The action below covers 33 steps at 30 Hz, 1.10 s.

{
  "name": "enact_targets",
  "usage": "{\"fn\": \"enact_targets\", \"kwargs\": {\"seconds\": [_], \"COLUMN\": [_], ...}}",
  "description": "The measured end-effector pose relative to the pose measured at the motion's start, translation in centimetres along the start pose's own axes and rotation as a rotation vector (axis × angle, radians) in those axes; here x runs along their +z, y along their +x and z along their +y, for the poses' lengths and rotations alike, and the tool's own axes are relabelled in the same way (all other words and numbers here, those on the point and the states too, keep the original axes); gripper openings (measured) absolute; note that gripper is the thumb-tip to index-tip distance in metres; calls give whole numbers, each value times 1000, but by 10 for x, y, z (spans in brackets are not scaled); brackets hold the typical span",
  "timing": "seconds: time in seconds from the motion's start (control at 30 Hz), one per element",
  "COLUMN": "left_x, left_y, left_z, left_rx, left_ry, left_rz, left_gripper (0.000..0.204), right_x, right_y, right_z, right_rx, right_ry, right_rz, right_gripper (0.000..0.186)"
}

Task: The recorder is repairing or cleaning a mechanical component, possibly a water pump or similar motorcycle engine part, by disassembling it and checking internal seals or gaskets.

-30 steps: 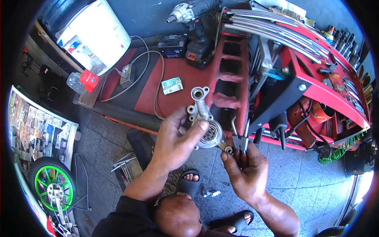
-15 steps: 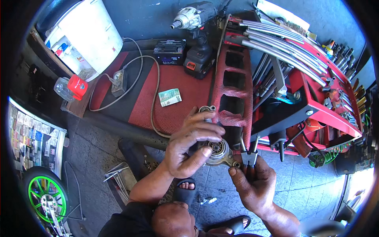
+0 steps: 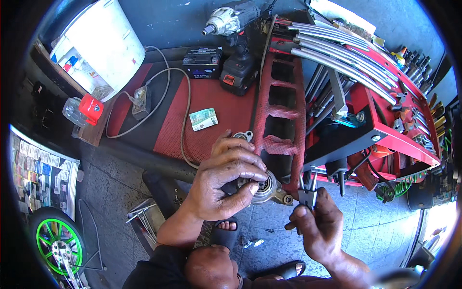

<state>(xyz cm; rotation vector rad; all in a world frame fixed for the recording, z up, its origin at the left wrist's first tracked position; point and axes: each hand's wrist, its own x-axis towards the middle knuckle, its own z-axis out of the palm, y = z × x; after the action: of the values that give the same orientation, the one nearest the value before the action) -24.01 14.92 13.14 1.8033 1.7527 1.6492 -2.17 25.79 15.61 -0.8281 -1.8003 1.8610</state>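
- One silver metal part (image 3: 275, 190) with a round ring in its middle is up in the air, just past the front edge of the bench (image 3: 168, 161).
- The left hand (image 3: 226, 180) pinches this metal part, with its fingers bent over the top and its thumb pressed on the round middle.
- The right hand (image 3: 321, 229) has its fingers wrapped around the pliers (image 3: 307, 196). The two thin tips point up and are a little bit apart, just beside the end of the metal part.
- Behind the hands, a paper banknote (image 3: 203, 119) lies flat on the red part of the bench.
- Farther back are a black box-shaped battery (image 3: 202, 62), a power tool (image 3: 233, 20) and a big white bucket (image 3: 108, 45).
- On the right is a red tool cart (image 3: 404, 137) with long metal rods (image 3: 344, 54) on top.
- Down on the left is a wheel (image 3: 60, 245) with a bright green rim.
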Motion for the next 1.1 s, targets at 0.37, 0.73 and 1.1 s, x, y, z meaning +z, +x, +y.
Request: {"fn": "enact_targets", "kwargs": {"seconds": [0.37,0.73,1.1], "left_x": [-7,1,2], "left_y": [-5,-11,-21], "left_z": [8,17,14], "left_rx": [91,98,109], "left_ry": [37,56,39], "left_rz": [-25,-59,-28], "left_gripper": [33,33,40], "right_x": [2,4,1], "right_y": [-27,-16,-22], "right_z": [-23,6,19], "right_rx": [429,51,28], "right_ry": [219,-253,-228], "right_rz": [-528,-582,-590], "right_gripper": [36,26,27]}}
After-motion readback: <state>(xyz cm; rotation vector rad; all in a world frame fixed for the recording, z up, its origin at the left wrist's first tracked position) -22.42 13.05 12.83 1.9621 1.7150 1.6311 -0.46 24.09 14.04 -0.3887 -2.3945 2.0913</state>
